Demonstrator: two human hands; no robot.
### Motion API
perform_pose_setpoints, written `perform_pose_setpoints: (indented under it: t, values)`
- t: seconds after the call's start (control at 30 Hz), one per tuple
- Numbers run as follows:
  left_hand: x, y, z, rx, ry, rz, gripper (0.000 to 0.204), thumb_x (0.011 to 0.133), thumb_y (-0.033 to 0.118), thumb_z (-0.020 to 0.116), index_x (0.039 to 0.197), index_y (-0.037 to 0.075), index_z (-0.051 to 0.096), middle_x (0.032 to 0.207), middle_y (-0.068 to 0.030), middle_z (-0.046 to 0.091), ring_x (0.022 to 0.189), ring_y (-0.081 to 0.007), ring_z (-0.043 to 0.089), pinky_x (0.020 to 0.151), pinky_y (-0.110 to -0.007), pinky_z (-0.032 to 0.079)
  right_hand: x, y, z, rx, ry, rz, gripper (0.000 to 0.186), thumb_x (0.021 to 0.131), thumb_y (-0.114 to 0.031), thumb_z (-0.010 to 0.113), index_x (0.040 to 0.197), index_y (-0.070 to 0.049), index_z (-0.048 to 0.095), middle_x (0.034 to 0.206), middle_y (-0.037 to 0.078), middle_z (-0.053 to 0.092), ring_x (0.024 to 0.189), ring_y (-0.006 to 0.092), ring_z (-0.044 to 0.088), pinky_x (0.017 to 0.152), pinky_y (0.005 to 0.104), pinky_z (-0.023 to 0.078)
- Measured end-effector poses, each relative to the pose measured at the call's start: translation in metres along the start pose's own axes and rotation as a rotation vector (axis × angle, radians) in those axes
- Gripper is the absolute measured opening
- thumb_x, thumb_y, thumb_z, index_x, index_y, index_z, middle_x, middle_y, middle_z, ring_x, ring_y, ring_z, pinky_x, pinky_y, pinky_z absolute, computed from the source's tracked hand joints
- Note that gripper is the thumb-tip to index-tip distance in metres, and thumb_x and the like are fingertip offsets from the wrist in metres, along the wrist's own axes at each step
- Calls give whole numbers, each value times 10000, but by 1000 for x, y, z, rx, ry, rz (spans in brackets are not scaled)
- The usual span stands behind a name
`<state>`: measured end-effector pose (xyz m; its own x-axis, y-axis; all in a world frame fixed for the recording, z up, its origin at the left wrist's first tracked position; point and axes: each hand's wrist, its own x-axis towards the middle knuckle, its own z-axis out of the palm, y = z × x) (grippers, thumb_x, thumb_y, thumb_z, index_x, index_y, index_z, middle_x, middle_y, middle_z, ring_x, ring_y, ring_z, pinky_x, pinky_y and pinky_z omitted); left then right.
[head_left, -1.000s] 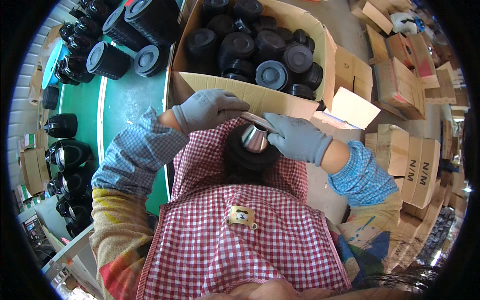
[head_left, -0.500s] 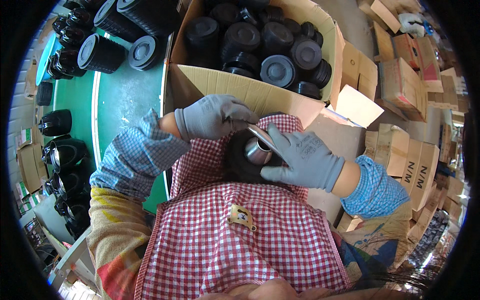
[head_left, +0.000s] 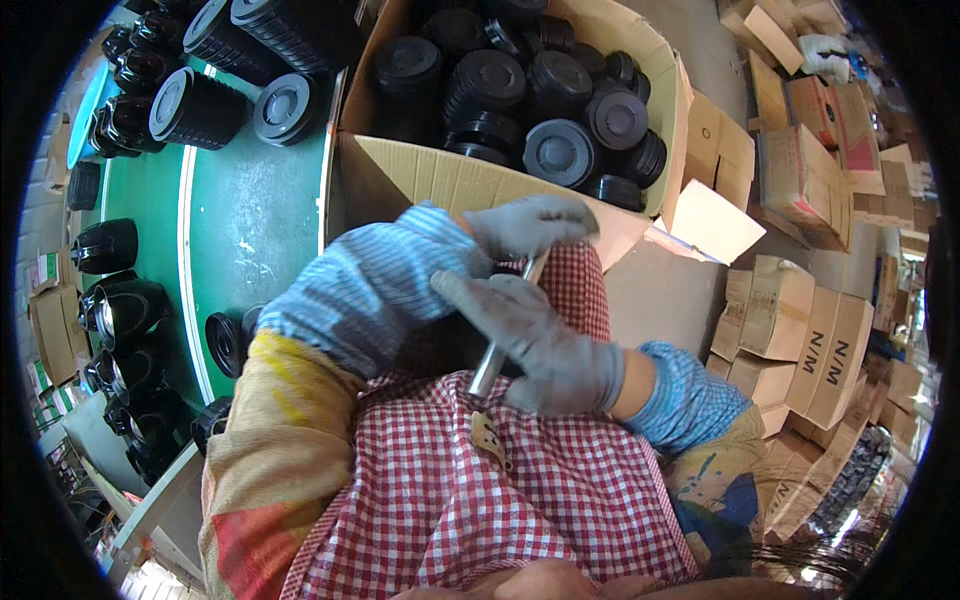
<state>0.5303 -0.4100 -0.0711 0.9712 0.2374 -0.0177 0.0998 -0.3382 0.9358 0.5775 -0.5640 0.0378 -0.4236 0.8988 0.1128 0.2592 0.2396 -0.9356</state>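
My gloved left hand (head_left: pixel 535 225) grips the upper end of a steel bar (head_left: pixel 485 372), which slants down toward my chest. Below it my gloved right hand (head_left: pixel 530 340) is blurred, its index finger stretched across and its other fingers on the bar. A dark round piece (head_left: pixel 450 342) in my lap is mostly hidden by my hands and arms; the metal cone seen in it earlier is hidden. My checked apron (head_left: pixel 500 520) lies behind them.
A carton (head_left: pixel 440 170) of black lids stands ahead. A green bench (head_left: pixel 240 200) on the left holds stacked black lids (head_left: pixel 195 110), black pots (head_left: pixel 130 310) and a blue basin (head_left: pixel 87 115). Cardboard boxes (head_left: pixel 800 180) are piled on the right.
My left hand has swung to the right and my left forearm has come inward. The bar has turned from sloping down-right to a steep down-left slant. My right hand has moved down and left.
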Motion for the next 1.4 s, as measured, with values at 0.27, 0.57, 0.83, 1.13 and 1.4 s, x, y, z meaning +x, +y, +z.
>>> perform_pose_setpoints:
  t: [0.27, 0.57, 0.83, 1.13, 1.4]
  values:
    - [-142, 120, -51, 286, 42, 581, 442, 867, 317, 748, 1209, 54, 649, 1227, -112, 633, 1184, -302, 587, 920, -416, 538, -4, 21, 2, 519, 131, 19, 662, 1097, -476, 211, 1633, -92, 146, 1624, 200, 309, 1507, 303, 310, 1238, 394, 210]
    - [-146, 104, 6, 337, 79, 493, 377, 809, 180, 715, 1163, 66, 658, 1172, -115, 654, 1220, -350, 602, 851, -416, 589, 5, 78, -80, -712, -110, -43, 488, 1077, -470, 362, 1301, -136, 639, 1178, 124, 689, 1095, 315, 639, 1034, 418, 418]
    - [-147, 95, -20, -422, -89, 421, 170, 863, 21, 641, 987, -47, 734, 1177, -217, 672, 1223, -392, 589, 1129, -525, 384, -52, 20, -58, -703, -54, 440, 648, 920, -725, 500, 931, -113, 712, 864, 133, 702, 874, 346, 672, 776, 474, 510]
    - [-110, 186, -33, 352, -211, -670, 394, 901, 85, 597, 1290, 28, 605, 1126, -234, 686, 969, -381, 706, 865, -477, 578, -27, 54, -61, -670, -126, 348, 744, 921, -784, 405, 891, -102, 700, 858, 170, 712, 874, 375, 694, 767, 481, 526]
    - [-85, 98, -57, 650, -515, -362, 248, 882, 140, 661, 1116, 67, 702, 966, -165, 725, 922, -357, 712, 857, -463, 552, -52, 13, -40, -627, -10, 572, 574, 1011, -606, 415, 1194, -95, 600, 780, 199, 690, 744, 400, 699, 662, 500, 545]
